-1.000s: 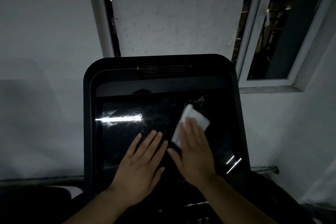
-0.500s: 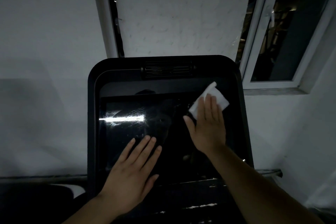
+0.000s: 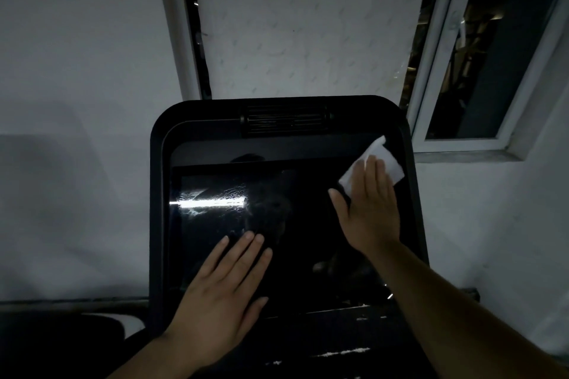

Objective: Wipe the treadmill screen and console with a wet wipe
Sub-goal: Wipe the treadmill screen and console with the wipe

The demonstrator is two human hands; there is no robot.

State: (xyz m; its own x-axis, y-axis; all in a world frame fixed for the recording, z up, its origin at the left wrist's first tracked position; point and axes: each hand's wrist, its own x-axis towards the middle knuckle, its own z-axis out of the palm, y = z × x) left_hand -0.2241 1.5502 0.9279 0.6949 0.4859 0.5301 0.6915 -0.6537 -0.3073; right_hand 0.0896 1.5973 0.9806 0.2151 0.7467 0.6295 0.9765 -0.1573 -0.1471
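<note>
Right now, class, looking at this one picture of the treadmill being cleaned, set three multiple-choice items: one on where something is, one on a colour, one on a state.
1. Where on the screen is the wet wipe?
A. lower left corner
B. upper right corner
C. dead centre

2. What colour is the wipe?
A. white
B. blue
C. yellow

3. How is the left hand placed?
A. clenched in a fist
B. lifted clear of the console
C. flat and open on the screen

Answers:
1 B, the wipe lies under the right hand near the console frame's upper right corner.
2 A, it shows bright white against the black glass.
3 C, its fingers lie spread on the lower left of the screen, holding nothing.
</note>
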